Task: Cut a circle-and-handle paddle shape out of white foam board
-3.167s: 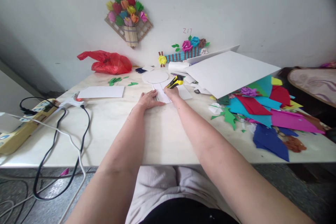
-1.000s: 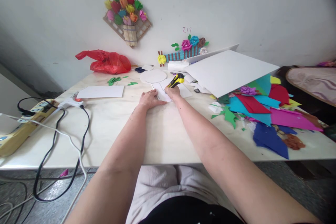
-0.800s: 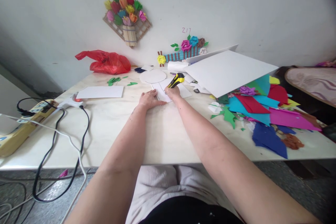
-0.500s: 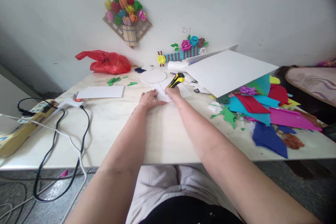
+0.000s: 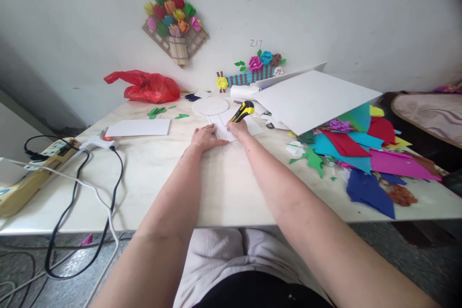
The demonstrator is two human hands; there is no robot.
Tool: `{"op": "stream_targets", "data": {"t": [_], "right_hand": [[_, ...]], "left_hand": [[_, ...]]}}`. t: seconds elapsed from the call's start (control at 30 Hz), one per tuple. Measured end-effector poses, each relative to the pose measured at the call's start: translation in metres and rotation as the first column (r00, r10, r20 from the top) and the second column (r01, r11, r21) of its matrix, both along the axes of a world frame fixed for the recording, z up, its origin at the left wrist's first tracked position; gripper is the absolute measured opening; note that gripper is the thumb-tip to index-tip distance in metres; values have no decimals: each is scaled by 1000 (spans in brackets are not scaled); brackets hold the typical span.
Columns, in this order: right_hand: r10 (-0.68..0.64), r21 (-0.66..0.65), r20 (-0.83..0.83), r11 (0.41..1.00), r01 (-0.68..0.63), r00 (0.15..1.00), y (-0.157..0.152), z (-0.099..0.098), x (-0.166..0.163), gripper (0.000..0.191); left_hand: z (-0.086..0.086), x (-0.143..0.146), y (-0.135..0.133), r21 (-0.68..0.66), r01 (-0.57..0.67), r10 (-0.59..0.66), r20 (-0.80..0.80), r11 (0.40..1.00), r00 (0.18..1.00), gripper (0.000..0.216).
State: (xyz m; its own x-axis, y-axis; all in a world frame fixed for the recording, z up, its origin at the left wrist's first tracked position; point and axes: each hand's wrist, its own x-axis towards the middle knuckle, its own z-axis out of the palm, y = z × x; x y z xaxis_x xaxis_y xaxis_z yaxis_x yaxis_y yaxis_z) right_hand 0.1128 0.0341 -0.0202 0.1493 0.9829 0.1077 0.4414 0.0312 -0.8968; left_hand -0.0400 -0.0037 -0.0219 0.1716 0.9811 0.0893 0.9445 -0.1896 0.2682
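Observation:
My right hand (image 5: 238, 130) is closed around a yellow and black utility knife (image 5: 242, 111), its handle tilted up to the right. The knife's tip is low over a white board (image 5: 254, 127) lying on the table; the blade itself is too small to make out. Flat on the near left part of that board rests my left hand (image 5: 207, 137), fingers spread and thumb stretched toward the right hand. Just behind both hands lies a white disc (image 5: 210, 105).
A white rectangle (image 5: 139, 127) lies to the left, near a glue gun (image 5: 97, 142) and a power strip (image 5: 39, 168) with trailing cables. Green paper leaves (image 5: 156, 112) and a red bag (image 5: 151, 87) sit behind. Large white sheets (image 5: 314, 98) and coloured scraps (image 5: 371, 192) cover the right.

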Motion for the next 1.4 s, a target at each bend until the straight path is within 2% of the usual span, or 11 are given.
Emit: {"op": "stream_targets", "data": {"t": [0.2, 0.4, 0.97, 1.1, 1.4], "right_hand": [[32, -30, -80, 999, -34, 996, -7, 6, 2, 6], [41, -39, -144, 998, -47, 989, -4, 3, 2, 5], [98, -28, -153, 994, -103, 983, 9, -7, 5, 3], [85, -27, -146, 996, -89, 986, 9, -9, 5, 5], [67, 1, -132, 998, -67, 989, 11, -11, 2, 6]], "left_hand": [[0, 0, 0, -8, 2, -2, 6, 1000, 1000, 87], [1, 0, -1, 3, 7, -7, -1, 1000, 1000, 87], [5, 2, -5, -15, 4, -4, -7, 1000, 1000, 86], [5, 3, -7, -5, 23, -23, -59, 1000, 998, 88], [1, 3, -5, 37, 43, -40, -74, 998, 996, 74]]}}
